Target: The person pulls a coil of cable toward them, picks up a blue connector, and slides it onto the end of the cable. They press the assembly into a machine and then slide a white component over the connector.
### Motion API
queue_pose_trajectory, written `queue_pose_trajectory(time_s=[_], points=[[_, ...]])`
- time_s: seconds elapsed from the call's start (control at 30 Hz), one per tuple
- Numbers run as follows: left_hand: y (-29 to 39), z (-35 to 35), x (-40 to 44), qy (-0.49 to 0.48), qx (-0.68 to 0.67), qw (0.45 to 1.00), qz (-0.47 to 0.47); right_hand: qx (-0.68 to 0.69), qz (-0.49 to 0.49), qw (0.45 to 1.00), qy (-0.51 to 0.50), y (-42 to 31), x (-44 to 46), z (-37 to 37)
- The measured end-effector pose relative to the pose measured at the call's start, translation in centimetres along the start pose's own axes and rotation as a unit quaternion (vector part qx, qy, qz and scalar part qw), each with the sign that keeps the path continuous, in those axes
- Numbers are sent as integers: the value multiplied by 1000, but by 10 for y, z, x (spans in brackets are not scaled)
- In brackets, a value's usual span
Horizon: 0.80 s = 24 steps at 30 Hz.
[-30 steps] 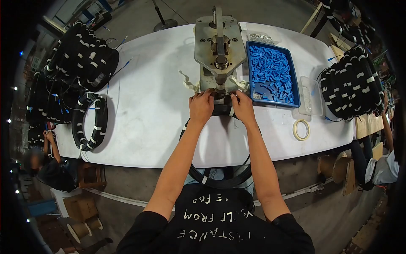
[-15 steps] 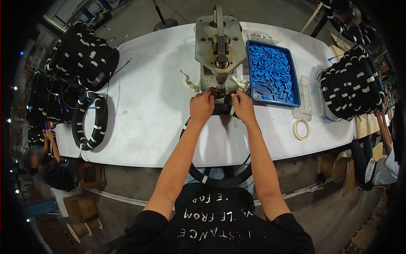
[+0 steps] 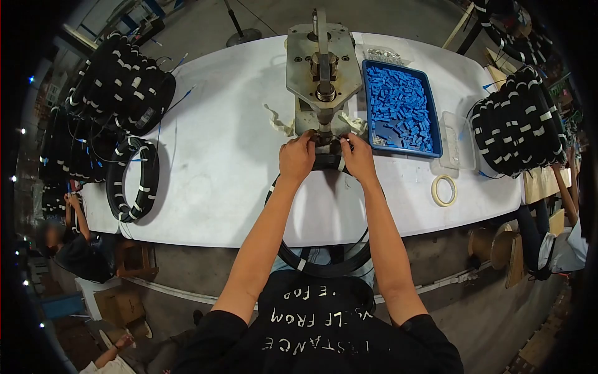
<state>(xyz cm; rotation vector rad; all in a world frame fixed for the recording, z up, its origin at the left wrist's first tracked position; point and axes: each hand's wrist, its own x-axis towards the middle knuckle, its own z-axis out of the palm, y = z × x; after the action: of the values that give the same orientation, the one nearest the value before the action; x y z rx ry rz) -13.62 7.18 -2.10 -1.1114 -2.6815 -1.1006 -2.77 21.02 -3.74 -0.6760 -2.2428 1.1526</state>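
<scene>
Under the ram of a metal lever press point(image 3: 325, 65), my left hand point(image 3: 297, 156) and my right hand point(image 3: 358, 157) face each other with a small gap between them. Fingers and thumb are pinched together on both hands, right at the press's lower tip. What they grip there is too small and partly hidden to make out. A black cable coil point(image 3: 330, 269) bound with white tape hangs over the table edge between my forearms. Its upper part lies just below my fingers, and its lower part rests near my lap.
Right of the press stands a blue tray point(image 3: 440, 140) of small blue connectors, with a clear plastic box point(image 3: 467, 143) and a tape roll point(image 3: 444, 191) nearby. Taped black coils point(image 3: 520, 124) are stacked right; more coils point(image 3: 121, 84) and a single coil point(image 3: 148, 181) lie left. Other people work at both sides.
My hands and the coil stay almost where they were at the press. At the lower left, another person's arm and hand have come into view.
</scene>
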Motion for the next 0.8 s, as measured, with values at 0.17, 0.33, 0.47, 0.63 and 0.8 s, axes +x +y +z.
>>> queue_pose_trajectory(time_s=[0.17,0.33,0.47,0.63,0.8], points=[[-2,2,0,4,2,1000,1,6,2,1000,5,0,0,1],[-2,2,0,1,10,1000,-2,7,13,1000,-2,-3,0,-1],[-2,2,0,-1,2,1000,-4,6,16,1000,-7,-5,-1,-2],[-2,2,0,3,-4,1000,-2,8,22,1000,-9,-5,0,-2],[0,-1,0,-13,2,1000,-8,1,25,1000,-13,-7,-1,-3]])
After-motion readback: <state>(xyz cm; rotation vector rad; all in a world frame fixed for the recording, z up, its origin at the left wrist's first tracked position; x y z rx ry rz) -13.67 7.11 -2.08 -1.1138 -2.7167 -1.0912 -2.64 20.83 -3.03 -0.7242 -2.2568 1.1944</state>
